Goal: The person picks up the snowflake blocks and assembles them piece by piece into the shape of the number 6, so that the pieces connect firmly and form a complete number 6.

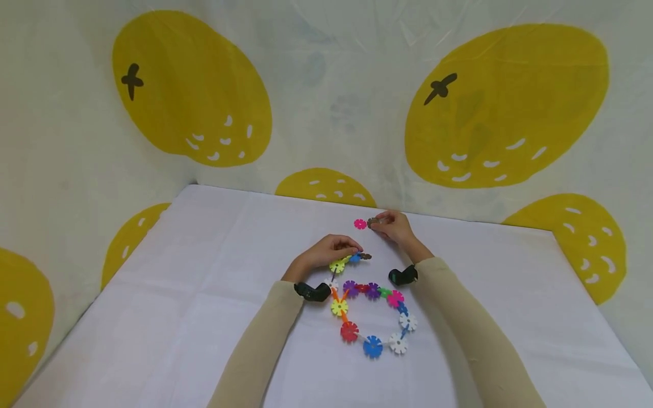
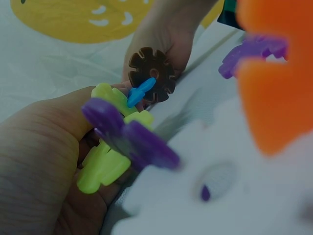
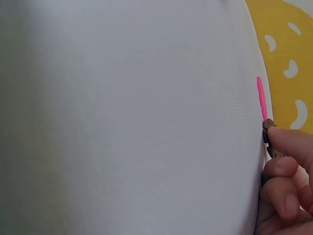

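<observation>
Slotted plastic discs, snowflake-style, are joined into a colourful chain that loops on the table, with blue [image 1: 373,347], red [image 1: 349,331] and white [image 1: 398,343] discs along its near side. My left hand [image 1: 326,251] grips the chain's upper tail around its yellow and blue discs. A brown disc [image 2: 151,73] sits at that tail's tip, joined to the blue disc [image 2: 141,92]. Farther back, my right hand [image 1: 395,226] pinches another brown disc [image 3: 267,133] between thumb and finger. Just left of it lies a loose pink disc [image 1: 360,224]; whether the two touch I cannot tell.
A white cloth covers the table [image 1: 204,272]. Its back edge lies just beyond my right hand, against a pale curtain [image 1: 336,85] printed with yellow fruit shapes. Black wrist cameras [image 1: 312,292] sit on both wrists, the left one close above the chain.
</observation>
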Demonstrator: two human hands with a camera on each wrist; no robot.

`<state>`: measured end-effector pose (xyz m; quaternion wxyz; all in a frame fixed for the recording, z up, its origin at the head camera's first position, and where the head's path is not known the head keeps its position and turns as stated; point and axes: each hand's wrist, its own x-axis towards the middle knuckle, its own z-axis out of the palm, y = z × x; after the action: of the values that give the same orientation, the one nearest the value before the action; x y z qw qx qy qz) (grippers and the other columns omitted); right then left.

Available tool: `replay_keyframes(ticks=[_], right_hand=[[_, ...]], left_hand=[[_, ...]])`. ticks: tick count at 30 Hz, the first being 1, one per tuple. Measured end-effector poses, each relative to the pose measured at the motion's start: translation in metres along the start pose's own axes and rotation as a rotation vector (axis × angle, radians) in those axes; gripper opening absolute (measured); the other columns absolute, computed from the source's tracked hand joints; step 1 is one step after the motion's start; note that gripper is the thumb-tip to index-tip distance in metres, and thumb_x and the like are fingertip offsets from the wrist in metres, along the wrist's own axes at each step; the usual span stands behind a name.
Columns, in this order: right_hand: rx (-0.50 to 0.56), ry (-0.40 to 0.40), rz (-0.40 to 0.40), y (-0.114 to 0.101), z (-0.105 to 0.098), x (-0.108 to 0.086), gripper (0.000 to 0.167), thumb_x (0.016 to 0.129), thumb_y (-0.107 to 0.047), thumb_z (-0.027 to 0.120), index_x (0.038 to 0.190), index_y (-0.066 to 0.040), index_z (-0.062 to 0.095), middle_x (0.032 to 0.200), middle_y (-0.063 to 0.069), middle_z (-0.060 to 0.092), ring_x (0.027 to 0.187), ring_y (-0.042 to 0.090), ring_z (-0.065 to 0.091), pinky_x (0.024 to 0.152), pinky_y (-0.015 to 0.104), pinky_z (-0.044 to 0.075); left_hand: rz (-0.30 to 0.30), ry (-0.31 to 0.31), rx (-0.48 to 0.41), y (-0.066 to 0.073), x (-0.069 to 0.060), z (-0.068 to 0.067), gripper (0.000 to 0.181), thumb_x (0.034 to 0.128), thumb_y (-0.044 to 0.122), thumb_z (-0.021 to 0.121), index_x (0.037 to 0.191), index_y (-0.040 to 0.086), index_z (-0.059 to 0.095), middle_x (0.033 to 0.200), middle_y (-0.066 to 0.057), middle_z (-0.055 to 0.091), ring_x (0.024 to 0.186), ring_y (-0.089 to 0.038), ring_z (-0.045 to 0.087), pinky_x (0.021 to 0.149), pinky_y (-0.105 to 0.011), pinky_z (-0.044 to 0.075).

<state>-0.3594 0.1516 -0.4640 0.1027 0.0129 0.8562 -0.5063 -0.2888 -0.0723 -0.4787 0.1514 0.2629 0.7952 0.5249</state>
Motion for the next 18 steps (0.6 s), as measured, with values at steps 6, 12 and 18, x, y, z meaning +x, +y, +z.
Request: replay_keyframes(ticks=[6, 12, 18], right_hand=[[0.091, -0.045, 0.031, 0.002, -0.004, -0.011, 0.039, 0.089, -0.016, 0.073, 0.117, 0.003, 0.056, 0.082, 0.001, 0.058, 0.057, 0.007, 0.054, 0.054, 0.018, 0.046], [0.14, -0.109, 0.009, 0.006, -0.011, -0.022, 0.039, 0.091, -0.018, 0.071, 0.118, 0.005, 0.056, 0.071, -0.002, 0.063, 0.055, 0.008, 0.057, 0.054, 0.018, 0.046], [0.186, -0.188, -0.048, 0.013, -0.016, -0.034, 0.04, 0.093, -0.015, 0.068, 0.126, 0.005, 0.058, 0.075, -0.002, 0.065, 0.059, 0.009, 0.058, 0.058, 0.019, 0.048]], left_hand=[[0.0, 0.003, 0.006, -0.001, -0.001, 0.001, 0.024, 0.0996, 0.02, 0.057, 0.115, 0.007, 0.07, 0.109, -0.004, 0.07, 0.091, -0.01, 0.058, 0.085, -0.022, 0.048], [0.001, 0.015, 0.001, -0.001, -0.002, 0.0, 0.024, 0.0993, 0.02, 0.058, 0.115, 0.007, 0.07, 0.108, -0.004, 0.07, 0.09, -0.012, 0.058, 0.084, -0.022, 0.048], [-0.006, 0.012, -0.005, 0.0, -0.001, 0.0, 0.024, 0.0994, 0.02, 0.058, 0.115, 0.007, 0.07, 0.106, -0.003, 0.07, 0.087, -0.01, 0.057, 0.08, -0.021, 0.047]])
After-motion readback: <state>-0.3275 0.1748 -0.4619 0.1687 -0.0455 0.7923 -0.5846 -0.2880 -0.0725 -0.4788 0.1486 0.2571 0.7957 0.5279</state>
